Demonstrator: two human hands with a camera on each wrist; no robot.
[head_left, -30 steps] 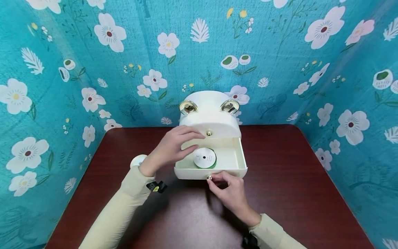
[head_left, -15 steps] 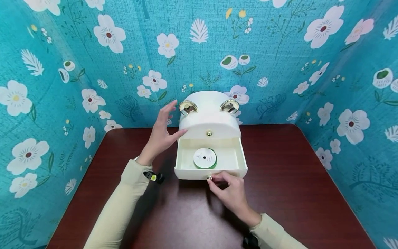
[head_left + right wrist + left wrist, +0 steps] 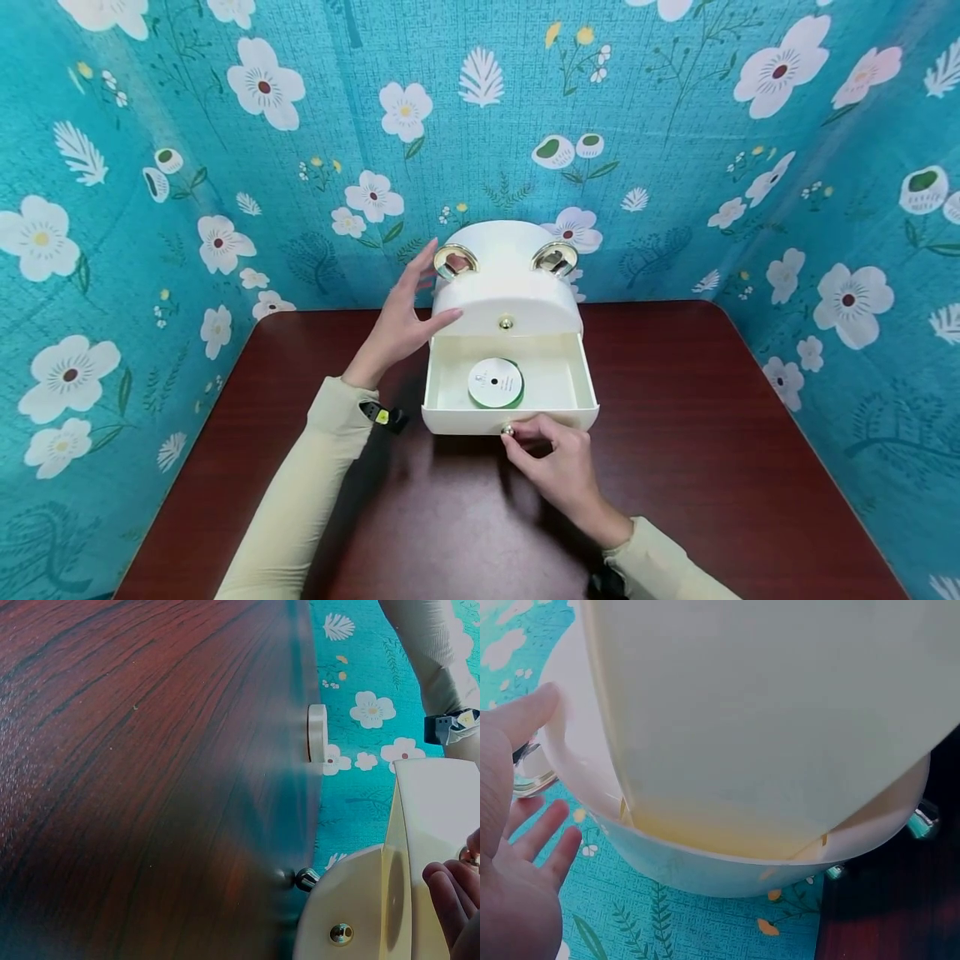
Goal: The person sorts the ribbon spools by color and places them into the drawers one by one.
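A white tabletop drawer cabinet (image 3: 506, 292) with round gold-rimmed ornaments stands at the back of the table. Its lower drawer (image 3: 551, 375) is pulled out. In it lies a spool (image 3: 495, 383) with a white face and green rim. My left hand (image 3: 397, 329) is spread at the cabinet's left front corner. The left wrist view shows the thumb (image 3: 536, 712) against the cabinet's front edge, the fingers loose behind. With thumb and fingertips, my right hand (image 3: 558, 462) pinches the lower drawer's small gold knob (image 3: 507, 430). The right wrist view shows that hand only partly.
An upper knob (image 3: 506, 322) sits above the open drawer. A white disc (image 3: 318, 733) is on the table in the right wrist view; my left forearm hides it in the head view. Blue flowered cloth (image 3: 480, 150) rises behind the dark red table (image 3: 712, 433).
My left hand has swung away from over the drawer, up and left, to the cabinet's left side, then slightly right against it. My right hand stays on the knob; drawer and spool are essentially unmoved.
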